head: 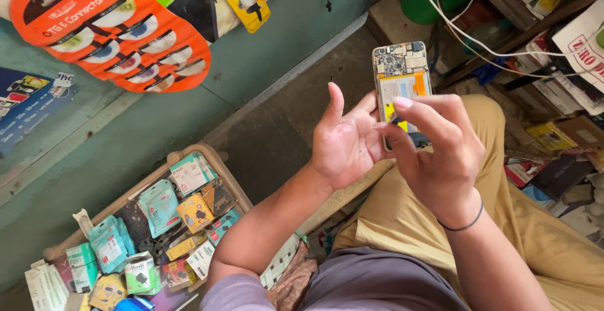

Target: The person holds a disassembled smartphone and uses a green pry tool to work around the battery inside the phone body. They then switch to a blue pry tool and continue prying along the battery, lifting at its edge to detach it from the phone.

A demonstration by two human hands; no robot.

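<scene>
Even, soft daylight, faint shadows; sharp centre, edges perhaps slightly stretched

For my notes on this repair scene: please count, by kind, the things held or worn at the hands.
Opened phone with its back cover off: 1
Small dark tool, in the right hand, tip on the phone: 1
Dark wristband, right wrist: 1
The left hand supports the phone.
Total: 3

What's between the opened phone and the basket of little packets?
In the head view, the left hand that holds the phone, its forearm, and a stretch of dark floor before the basket.
</scene>
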